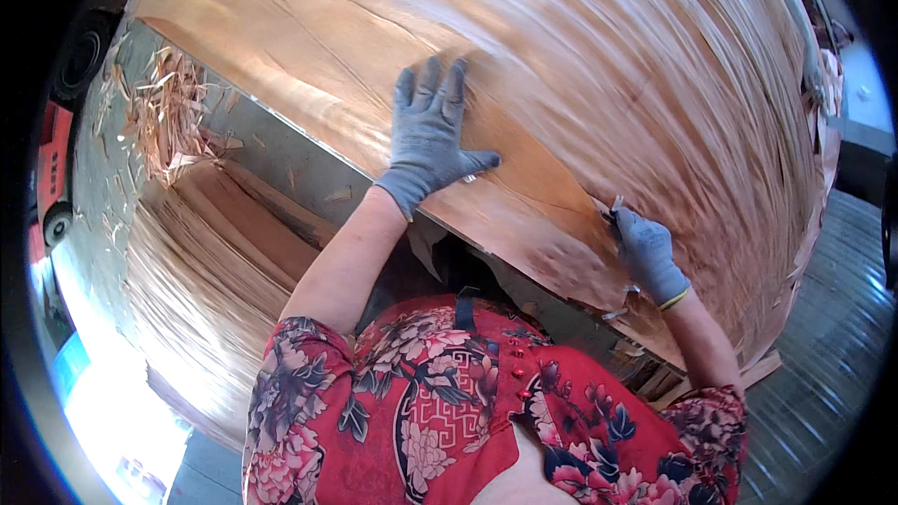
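A broad stack of thin wood veneer sheets [580, 47] spreads in front of me, its surface wavy and streaked. My left hand [427, 136], in a grey glove, lies flat with fingers spread on a smoother orange-brown veneer piece [524, 154] along the near edge. That piece narrows toward my right hand [645, 252], also gloved in grey. The right fingers are closed at the veneer's surface; a small pale tip shows by the fingertips, but what they hold is mostly hidden. A small whitish bit [615, 314] lies just below that hand.
A second veneer stack [201, 262] stands lower, at the left. Beyond it lies a heap of torn veneer scraps [173, 117], with shreds across the grey floor [108, 178]. A red wheeled vehicle [54, 164] is at the far left. Wooden strips [762, 369] stick out below the stack's right end.
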Demonstrator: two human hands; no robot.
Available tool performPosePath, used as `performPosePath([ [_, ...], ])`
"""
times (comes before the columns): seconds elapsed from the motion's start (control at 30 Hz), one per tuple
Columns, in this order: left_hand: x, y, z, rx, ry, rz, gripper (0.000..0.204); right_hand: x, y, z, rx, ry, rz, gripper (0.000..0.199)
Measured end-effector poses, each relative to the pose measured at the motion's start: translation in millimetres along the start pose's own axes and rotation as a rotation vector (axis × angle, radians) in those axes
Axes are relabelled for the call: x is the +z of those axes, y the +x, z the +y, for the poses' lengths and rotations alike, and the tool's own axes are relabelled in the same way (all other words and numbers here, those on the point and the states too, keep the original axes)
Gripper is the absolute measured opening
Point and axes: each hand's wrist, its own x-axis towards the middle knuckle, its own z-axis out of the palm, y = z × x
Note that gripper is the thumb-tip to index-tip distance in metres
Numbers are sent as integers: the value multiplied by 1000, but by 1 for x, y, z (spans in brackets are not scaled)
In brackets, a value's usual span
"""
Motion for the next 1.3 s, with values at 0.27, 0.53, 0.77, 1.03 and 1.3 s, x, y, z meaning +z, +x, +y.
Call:
performPosePath([
  [0.27,-3,1,-3,-52,-100,-17,122,-41,156,-94,-202,40,232,9],
  [0.53,-6,1,-3,-48,-143,17,123,-46,179,-99,-338,-211,170,4],
  [0.77,-3,0,-3,-45,-131,35,124,-53,178,-106,-312,-235,94,6],
  [1.03,1,-3,-5,-28,-69,41,126,-36,138,-82,-169,-308,104,5],
  [1.3,-4,2,3,-22,55,-28,127,-7,75,-70,69,-252,49,9],
])
